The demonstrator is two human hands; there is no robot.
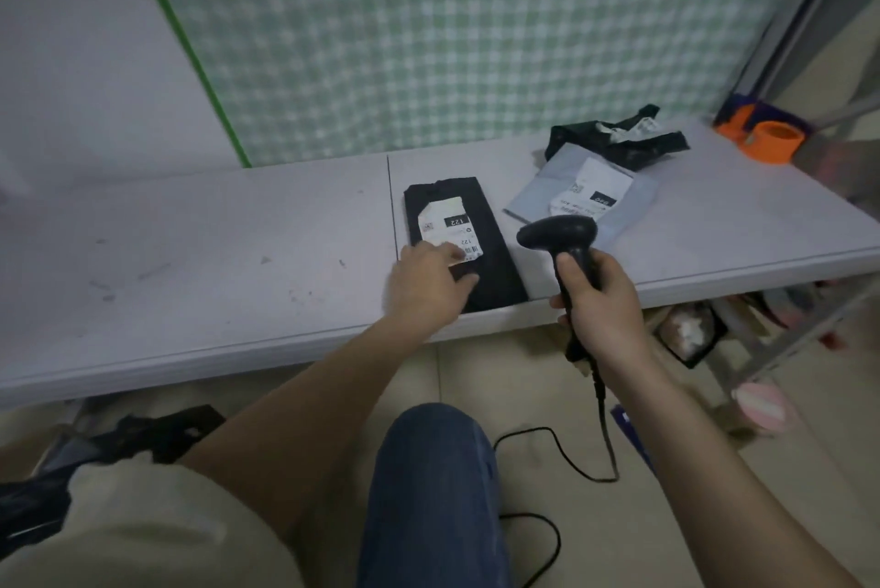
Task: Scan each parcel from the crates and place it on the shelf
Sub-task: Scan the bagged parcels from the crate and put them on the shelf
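— Nearest the lens, what is seen?
— Blue denim knee (431, 482) is seen lowest, with a thin black cable (578, 473) looped on the beige tiled floor (666, 516) beside it.

— How are the hands placed?
— The black handheld barcode scanner (564, 240) is gripped round its handle by the right hand (602, 301), just past the front edge of the long pale grey shelf board (190, 254). The left hand (428, 285) is laid with loosely bent fingers on the flat black plastic parcel (481, 249), covering a corner of its white label (447, 230).

— Where is that parcel, and how does it look?
— It is laid flat, its near end reaching the board's front edge, just right of a seam. "122" is printed on the creased label.

— What room is left?
— Bare board is seen to the left. To the right, a pale blue-grey mailer bag (583, 197) and a crumpled black bag (619, 140) are found, with an orange tape dispenser (766, 137) near the far corner.
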